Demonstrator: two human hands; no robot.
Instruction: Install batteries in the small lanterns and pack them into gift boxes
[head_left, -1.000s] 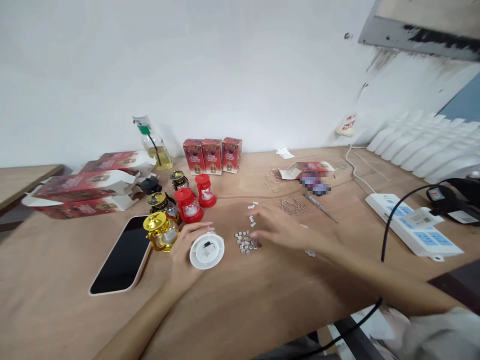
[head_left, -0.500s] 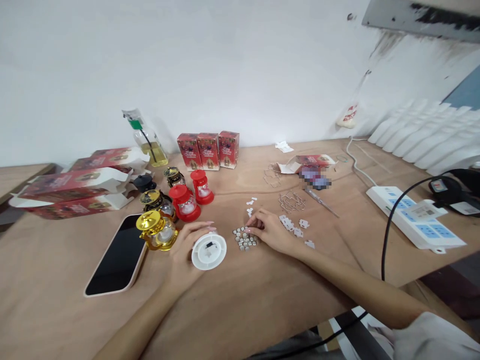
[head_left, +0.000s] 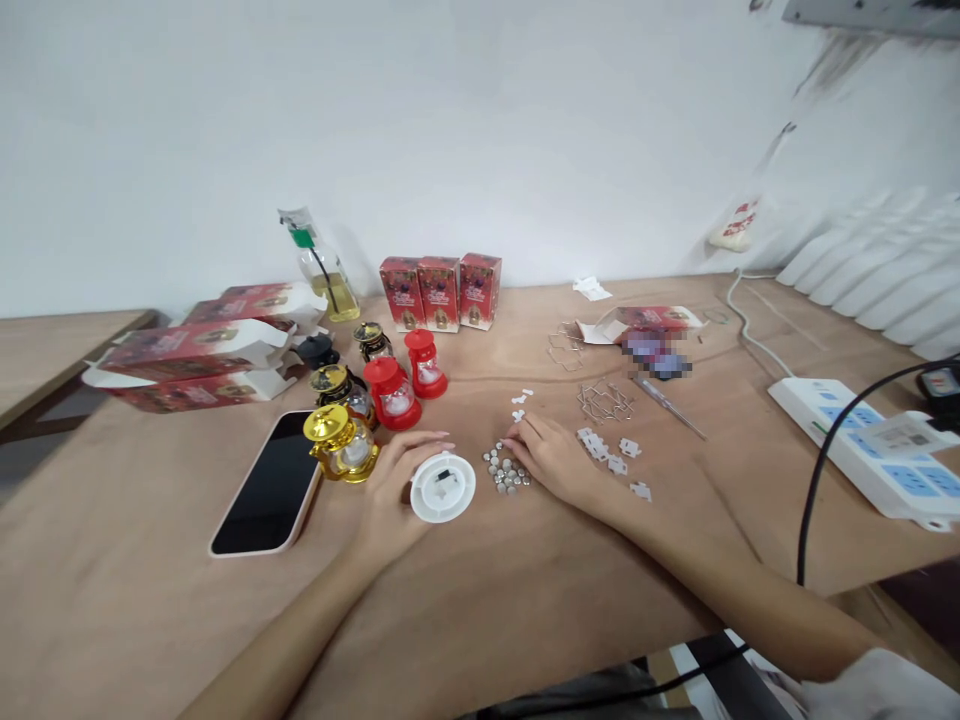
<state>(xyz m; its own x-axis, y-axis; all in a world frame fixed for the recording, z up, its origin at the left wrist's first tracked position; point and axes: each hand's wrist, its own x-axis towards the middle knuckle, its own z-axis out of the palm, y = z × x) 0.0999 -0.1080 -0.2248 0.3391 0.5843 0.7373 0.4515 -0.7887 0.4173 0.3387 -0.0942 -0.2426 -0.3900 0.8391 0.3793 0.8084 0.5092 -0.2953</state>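
My left hand (head_left: 397,490) is wrapped round a white round lantern base (head_left: 459,498), tilted so its underside with a small black switch faces me. Silver button cells (head_left: 510,478) lie in a loose cluster to the right of it. At the cluster's far edge, the closed fingertips of my right hand (head_left: 551,455) are on one button cell (head_left: 499,446). Beyond my left hand stand a gold lantern (head_left: 342,445), two red lanterns (head_left: 393,396) and several black ones (head_left: 341,392). Small white plastic pieces (head_left: 519,401) lie past the cells.
A phone (head_left: 270,490) lies at left, near opened red boxes (head_left: 187,350). Upright boxes (head_left: 439,295) and a bottle (head_left: 334,285) stand at the back. White tabs (head_left: 600,447), bent wires (head_left: 604,400), a screwdriver (head_left: 667,405) and a power strip (head_left: 862,450) are to the right.
The view has shifted, so everything sits further right. My right fingertips have slid slightly left and away along the edge of the cells. The left hand keeps the base as before.
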